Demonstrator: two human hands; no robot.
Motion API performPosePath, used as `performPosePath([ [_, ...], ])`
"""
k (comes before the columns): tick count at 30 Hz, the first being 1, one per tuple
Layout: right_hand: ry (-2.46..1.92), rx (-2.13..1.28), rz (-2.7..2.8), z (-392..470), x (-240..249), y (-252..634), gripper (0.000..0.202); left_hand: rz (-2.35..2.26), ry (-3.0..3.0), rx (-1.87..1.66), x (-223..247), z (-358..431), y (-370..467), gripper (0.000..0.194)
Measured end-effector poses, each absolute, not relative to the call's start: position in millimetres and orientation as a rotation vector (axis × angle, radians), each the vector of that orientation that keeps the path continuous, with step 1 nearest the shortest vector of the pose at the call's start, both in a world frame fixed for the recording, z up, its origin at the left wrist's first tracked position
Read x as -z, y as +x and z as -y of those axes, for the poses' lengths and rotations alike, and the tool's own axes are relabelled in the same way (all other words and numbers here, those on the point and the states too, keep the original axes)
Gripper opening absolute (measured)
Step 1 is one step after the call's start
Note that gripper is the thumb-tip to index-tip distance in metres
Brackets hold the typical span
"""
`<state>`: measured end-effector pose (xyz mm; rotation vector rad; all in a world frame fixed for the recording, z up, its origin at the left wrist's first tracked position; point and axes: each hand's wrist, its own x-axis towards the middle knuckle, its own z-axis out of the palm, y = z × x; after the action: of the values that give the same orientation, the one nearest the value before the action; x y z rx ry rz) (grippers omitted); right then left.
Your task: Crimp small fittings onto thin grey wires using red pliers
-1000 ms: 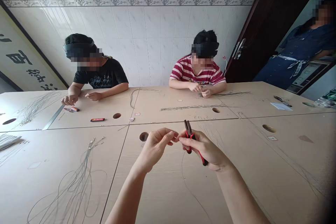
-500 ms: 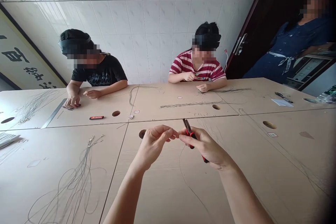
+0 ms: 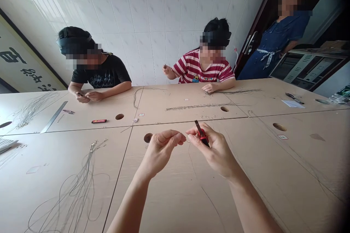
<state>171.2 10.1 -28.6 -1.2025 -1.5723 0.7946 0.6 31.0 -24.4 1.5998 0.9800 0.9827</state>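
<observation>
My left hand [image 3: 164, 151] is closed in a pinch on the end of a thin cord [image 3: 193, 162], which hangs from the fingertips and runs down across the table. Close by on the right, my right hand [image 3: 216, 149] is wrapped round pliers [image 3: 202, 136] with red and black handles, their dark jaws pointing up and away. The right thumb and forefinger are near the left fingertips with a small gap between. Anything tiny in the left pinch is too small to make out.
A bundle of looped cords [image 3: 87, 169] lies on the left. Further off are a straight cord bundle [image 3: 191, 107], a red and black marker-like item [image 3: 98, 121], a metal ruler [image 3: 54, 116] and a pen [image 3: 294, 98]. Two co-workers sit opposite; another person stands near the door.
My right hand has drawn slightly away from the left fingertips, and the pliers have turned in it. Across the table, one co-worker has raised a hand; the standing person has moved left.
</observation>
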Motion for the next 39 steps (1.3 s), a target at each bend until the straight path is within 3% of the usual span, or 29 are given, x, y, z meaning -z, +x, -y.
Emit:
performPosePath([
  [11, -1.193, -0.909, 1.69, -12, 28, 174, 0.019, -0.928, 1.74, -0.785, 25, -32, 0, 0.029],
  [17, -1.223, -0.787, 1.68, -12, 30, 175, 0.016, -0.907, 1.575, -0.932, 24, -33, -2, 0.024],
  [28, -0.88, -0.857, 1.826, -11, 26, 178, 0.01, -0.447, 0.991, -0.576, 34, -38, -6, 0.023],
  [39, -0.825, -0.634, 1.984, -12, 33, 181, 0.017, -0.347, 0.932, -0.455, 41, -42, -4, 0.016],
])
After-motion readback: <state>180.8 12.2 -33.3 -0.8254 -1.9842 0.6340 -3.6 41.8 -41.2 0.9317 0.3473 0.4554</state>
